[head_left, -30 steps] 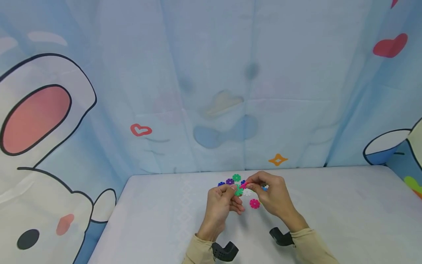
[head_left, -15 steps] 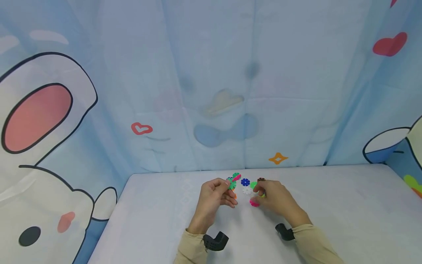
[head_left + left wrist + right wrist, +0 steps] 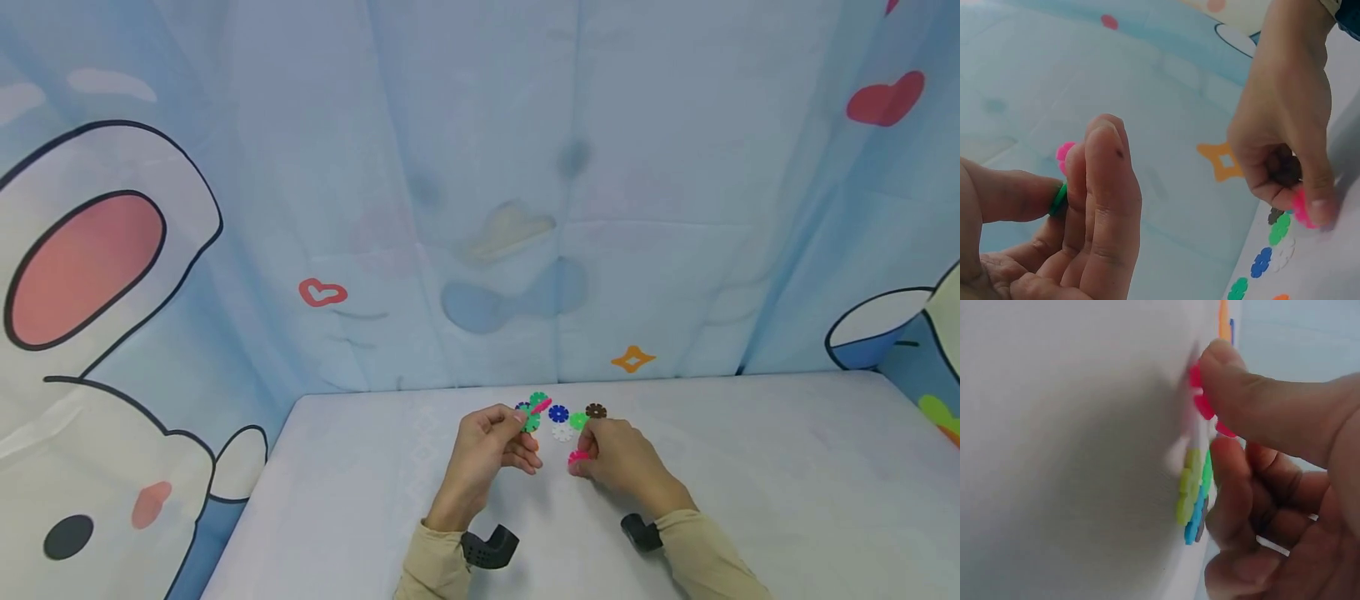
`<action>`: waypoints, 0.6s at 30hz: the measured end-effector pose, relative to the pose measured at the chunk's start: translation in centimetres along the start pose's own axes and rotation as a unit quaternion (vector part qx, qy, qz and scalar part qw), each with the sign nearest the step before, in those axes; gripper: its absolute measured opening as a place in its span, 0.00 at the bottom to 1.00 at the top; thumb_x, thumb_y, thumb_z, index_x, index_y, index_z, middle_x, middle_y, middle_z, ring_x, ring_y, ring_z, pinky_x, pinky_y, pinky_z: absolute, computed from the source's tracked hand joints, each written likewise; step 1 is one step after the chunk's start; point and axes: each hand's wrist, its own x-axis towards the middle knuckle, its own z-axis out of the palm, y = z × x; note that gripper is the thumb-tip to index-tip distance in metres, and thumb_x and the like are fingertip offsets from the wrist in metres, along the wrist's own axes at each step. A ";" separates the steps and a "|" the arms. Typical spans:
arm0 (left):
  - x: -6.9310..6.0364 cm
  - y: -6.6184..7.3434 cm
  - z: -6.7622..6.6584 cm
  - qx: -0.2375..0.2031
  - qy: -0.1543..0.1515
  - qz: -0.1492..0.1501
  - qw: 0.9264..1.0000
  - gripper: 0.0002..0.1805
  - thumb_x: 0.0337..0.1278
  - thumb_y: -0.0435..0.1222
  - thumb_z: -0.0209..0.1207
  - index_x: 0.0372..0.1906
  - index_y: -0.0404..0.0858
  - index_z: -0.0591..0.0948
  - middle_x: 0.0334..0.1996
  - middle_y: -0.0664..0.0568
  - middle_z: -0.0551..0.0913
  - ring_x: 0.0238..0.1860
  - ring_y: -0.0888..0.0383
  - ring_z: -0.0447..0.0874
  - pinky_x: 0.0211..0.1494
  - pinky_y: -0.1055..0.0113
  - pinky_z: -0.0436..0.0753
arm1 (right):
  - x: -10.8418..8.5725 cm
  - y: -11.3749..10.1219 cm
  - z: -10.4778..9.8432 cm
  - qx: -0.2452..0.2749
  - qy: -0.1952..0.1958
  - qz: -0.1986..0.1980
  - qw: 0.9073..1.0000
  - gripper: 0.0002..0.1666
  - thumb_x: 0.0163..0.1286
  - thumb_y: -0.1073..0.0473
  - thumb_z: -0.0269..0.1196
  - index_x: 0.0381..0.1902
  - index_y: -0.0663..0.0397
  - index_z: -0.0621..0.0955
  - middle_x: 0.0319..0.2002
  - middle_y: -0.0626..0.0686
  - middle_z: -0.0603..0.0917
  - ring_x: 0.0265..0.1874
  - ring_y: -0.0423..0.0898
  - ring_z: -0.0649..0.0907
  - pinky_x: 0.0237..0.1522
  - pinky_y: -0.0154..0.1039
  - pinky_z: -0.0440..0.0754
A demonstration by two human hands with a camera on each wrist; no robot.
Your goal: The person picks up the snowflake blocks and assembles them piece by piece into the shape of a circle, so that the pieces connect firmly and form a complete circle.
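Note:
Between thumb and fingers, my left hand (image 3: 483,454) pinches a green snowflake disc (image 3: 531,420), raised off the table. A pink snowflake disc (image 3: 542,406) sticks out from it at an angle; in the left wrist view this pink disc (image 3: 1064,156) shows partly behind the fingers. Low at the tabletop, my right hand (image 3: 626,462) pinches another pink snowflake disc (image 3: 577,457). The right wrist view has the thumb over that pink disc (image 3: 1202,405), tilted up on edge, its far side hidden.
Loose discs lie behind the hands: blue (image 3: 558,413), white (image 3: 562,432), light green (image 3: 577,421), brown (image 3: 596,411) and green (image 3: 538,398). Yellow (image 3: 1188,494) and light blue (image 3: 1194,519) discs lie by the right fingers. A printed curtain (image 3: 480,167) hangs behind the table (image 3: 787,483).
The right hand has left the joined pink and green discs, come down to the right, and taken hold of the pink disc on the table. The left hand has shifted slightly left with its discs.

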 end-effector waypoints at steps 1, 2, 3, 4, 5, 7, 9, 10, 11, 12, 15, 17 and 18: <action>0.0 0.0 0.0 -0.001 0.000 0.001 1.000 0.12 0.78 0.34 0.57 0.37 0.31 0.81 0.24 0.51 0.86 0.22 0.60 0.88 0.30 0.66 0.90 | 0.0 0.1 -0.1 0.008 0.004 -0.008 1.000 0.18 0.58 0.55 0.82 0.33 0.54 0.83 0.25 0.47 0.78 0.27 0.43 0.75 0.30 0.37 0.74; 0.0 0.0 0.0 -0.002 -0.001 0.003 1.000 0.11 0.78 0.35 0.57 0.36 0.32 0.81 0.24 0.51 0.86 0.22 0.60 0.88 0.30 0.66 0.90 | 0.0 0.2 -0.2 0.017 0.010 -0.018 1.000 0.16 0.59 0.56 0.82 0.33 0.53 0.83 0.25 0.46 0.78 0.26 0.43 0.75 0.30 0.36 0.75; 0.0 0.0 0.0 -0.001 -0.003 0.006 1.000 0.12 0.78 0.35 0.57 0.36 0.32 0.81 0.25 0.51 0.86 0.22 0.60 0.88 0.30 0.66 0.90 | 0.1 0.3 -0.4 0.026 0.021 -0.032 0.999 0.14 0.61 0.57 0.80 0.33 0.53 0.84 0.25 0.46 0.79 0.26 0.42 0.76 0.30 0.35 0.75; 0.0 0.0 0.0 0.001 -0.004 0.009 1.000 0.12 0.78 0.35 0.57 0.36 0.33 0.81 0.25 0.51 0.86 0.22 0.60 0.88 0.30 0.66 0.91 | 0.0 0.3 -0.7 0.040 0.034 -0.047 0.998 0.11 0.63 0.58 0.79 0.33 0.53 0.85 0.25 0.45 0.81 0.27 0.41 0.78 0.30 0.34 0.77; -0.1 0.0 0.1 0.005 -0.005 0.015 1.000 0.12 0.78 0.35 0.57 0.36 0.32 0.81 0.25 0.50 0.86 0.22 0.60 0.88 0.30 0.66 0.91 | 0.0 0.4 -1.1 0.058 0.048 -0.060 0.995 0.08 0.65 0.59 0.77 0.34 0.54 0.86 0.26 0.46 0.83 0.27 0.41 0.79 0.30 0.33 0.78; -0.1 0.0 0.1 0.018 -0.006 0.028 0.999 0.13 0.79 0.35 0.57 0.37 0.28 0.80 0.25 0.49 0.86 0.21 0.60 0.88 0.30 0.65 0.91 | 0.0 0.3 -2.0 0.097 0.078 -0.088 0.988 0.03 0.69 0.62 0.74 0.37 0.56 0.88 0.29 0.48 0.87 0.28 0.41 0.84 0.32 0.31 0.83; -0.2 0.1 0.3 0.040 -0.005 0.047 0.998 0.14 0.79 0.35 0.56 0.39 0.25 0.79 0.26 0.44 0.86 0.21 0.60 0.88 0.30 0.65 0.91 | -0.3 0.1 -3.0 0.142 0.102 -0.102 0.979 0.05 0.73 0.63 0.70 0.43 0.59 0.89 0.33 0.51 0.90 0.30 0.40 0.88 0.35 0.31 0.87; -0.3 0.2 0.3 0.051 -0.004 0.057 0.997 0.15 0.80 0.34 0.55 0.40 0.23 0.78 0.27 0.41 0.86 0.21 0.60 0.88 0.30 0.64 0.91 | -0.5 -0.2 -3.6 0.170 0.110 -0.102 0.974 0.07 0.75 0.63 0.68 0.47 0.60 0.89 0.35 0.52 0.91 0.32 0.39 0.89 0.37 0.31 0.89; -0.4 0.2 0.4 0.064 -0.003 0.070 0.996 0.15 0.80 0.34 0.55 0.41 0.22 0.78 0.27 0.37 0.86 0.21 0.60 0.88 0.29 0.64 0.91 | -0.7 -0.4 -4.1 0.195 0.118 -0.103 0.968 0.09 0.76 0.63 0.67 0.50 0.62 0.88 0.36 0.54 0.91 0.32 0.39 0.90 0.38 0.30 0.89; -0.4 0.3 0.4 0.077 -0.002 0.083 0.994 0.15 0.81 0.33 0.55 0.41 0.22 0.77 0.28 0.34 0.85 0.20 0.61 0.87 0.29 0.64 0.91 | -1.0 -0.7 -4.5 0.219 0.126 -0.104 0.962 0.11 0.76 0.63 0.67 0.52 0.64 0.86 0.37 0.56 0.91 0.32 0.39 0.91 0.40 0.30 0.90; -0.7 0.6 0.7 0.113 -0.003 0.124 0.986 0.13 0.81 0.33 0.54 0.41 0.24 0.78 0.30 0.28 0.84 0.20 0.61 0.87 0.28 0.63 0.91 | -1.7 -1.8 -5.7 0.284 0.145 -0.109 0.942 0.15 0.76 0.64 0.67 0.56 0.67 0.83 0.37 0.60 0.90 0.32 0.38 0.91 0.41 0.31 0.91; -0.8 0.7 0.9 0.133 -0.001 0.150 0.980 0.13 0.82 0.33 0.54 0.41 0.26 0.78 0.29 0.29 0.84 0.20 0.58 0.87 0.28 0.62 0.91 | -2.0 -2.5 -6.2 0.304 0.157 -0.121 0.932 0.15 0.75 0.65 0.67 0.55 0.68 0.81 0.35 0.61 0.90 0.30 0.39 0.91 0.40 0.30 0.90; -0.9 0.8 1.0 0.142 0.001 0.161 0.977 0.13 0.82 0.34 0.54 0.40 0.26 0.78 0.29 0.30 0.84 0.19 0.56 0.87 0.27 0.62 0.91 | -2.2 -2.8 -6.3 0.309 0.161 -0.127 0.929 0.14 0.75 0.66 0.68 0.54 0.68 0.81 0.35 0.61 0.90 0.30 0.39 0.91 0.40 0.30 0.90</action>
